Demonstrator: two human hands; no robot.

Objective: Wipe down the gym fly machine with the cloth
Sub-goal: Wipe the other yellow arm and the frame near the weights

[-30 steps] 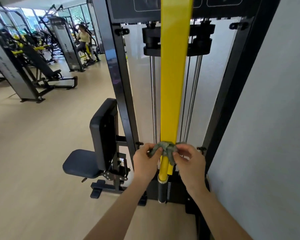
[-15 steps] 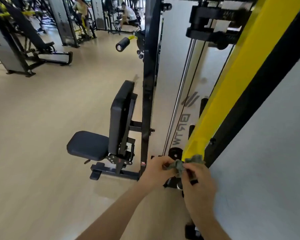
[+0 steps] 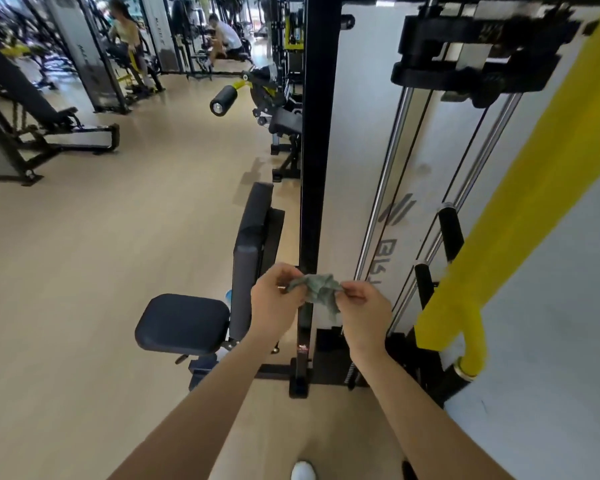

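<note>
Gym floor (image 3: 101, 271) beyond; we've lifted cloth (image 3: 314, 287) off yellow arm (image 3: 520, 202) right of hands; left hand (image 3: 274, 303), right hand (image 3: 364, 306) pinch it, probably refolding.

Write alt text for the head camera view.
The left hand and right hand pinch a crumpled grey-green cloth between them, in front of the fly machine's black upright. Its yellow arm slants at right; its black seat and back pad stand at left.
</note>
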